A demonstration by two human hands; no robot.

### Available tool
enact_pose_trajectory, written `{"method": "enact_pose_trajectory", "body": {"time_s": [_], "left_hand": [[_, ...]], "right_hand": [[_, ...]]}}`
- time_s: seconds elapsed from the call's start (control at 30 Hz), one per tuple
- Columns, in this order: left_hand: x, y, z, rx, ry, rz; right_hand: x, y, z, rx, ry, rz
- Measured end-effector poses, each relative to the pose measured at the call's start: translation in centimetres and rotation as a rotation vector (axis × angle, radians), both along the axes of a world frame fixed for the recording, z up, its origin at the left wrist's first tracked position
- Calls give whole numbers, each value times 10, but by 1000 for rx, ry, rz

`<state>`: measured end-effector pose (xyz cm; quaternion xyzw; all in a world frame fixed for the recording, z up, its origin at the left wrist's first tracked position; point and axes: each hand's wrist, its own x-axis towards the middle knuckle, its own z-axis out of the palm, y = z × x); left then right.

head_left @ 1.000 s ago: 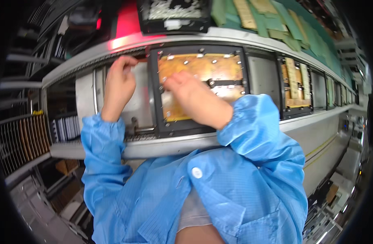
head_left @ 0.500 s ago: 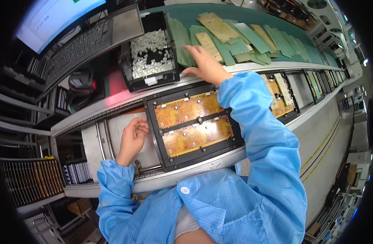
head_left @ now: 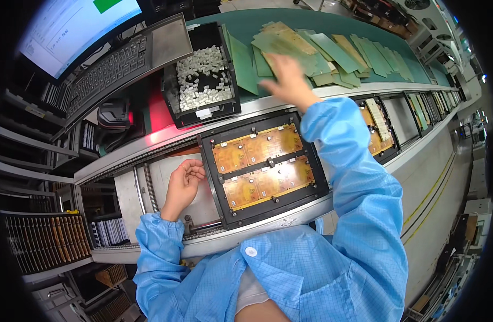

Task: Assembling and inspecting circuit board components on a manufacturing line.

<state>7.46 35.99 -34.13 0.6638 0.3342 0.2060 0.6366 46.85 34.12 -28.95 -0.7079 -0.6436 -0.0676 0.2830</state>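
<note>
My right hand [head_left: 290, 81] reaches over the green mat, blurred, with thumb and fingers apart. Just beyond its fingertips a blurred green sheet [head_left: 294, 49] lies over tan strips on the pile; I see no grip on it. My left hand [head_left: 185, 182], loosely curled with nothing visible in it, hovers by the left edge of a black carrier frame [head_left: 211, 188]. Amber circuit boards [head_left: 260, 161] sit in two rows inside that frame, under small black knobs. Left of my right hand stands a black bin [head_left: 174, 102] of small white parts [head_left: 203, 75].
More green and tan sheets [head_left: 335, 51] spread across the mat [head_left: 241, 21]. A second carrier [head_left: 389, 150] is on the rails to the right. At left are a keyboard [head_left: 104, 70], a monitor [head_left: 74, 32], a scanner [head_left: 113, 114] with red light, and a board rack [head_left: 45, 241].
My right hand has moved right, from beside the bin to the sheet pile. A blurred green sheet now covers part of the tan strips. My left hand stays by the carrier.
</note>
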Motion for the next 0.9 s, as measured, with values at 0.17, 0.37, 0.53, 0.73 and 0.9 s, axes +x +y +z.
{"method": "enact_pose_trajectory", "body": {"time_s": [0.17, 0.37, 0.53, 0.73, 0.9], "left_hand": [[-4, -1, -4, 5, -24, -8], [-1, 0, 1, -21, -6, -35], [-2, 3, -3, 9, 2, -32], [-4, 2, -4, -13, -3, -52], [0, 2, -4, -43, 13, -57]], "right_hand": [[-56, 21, 0, -86, 171, 72], [4, 16, 0, 162, 499, -526], [14, 10, 4, 166, -197, -461], [-34, 60, -5, -54, 279, 170], [-18, 65, -8, -79, 287, 330]]}}
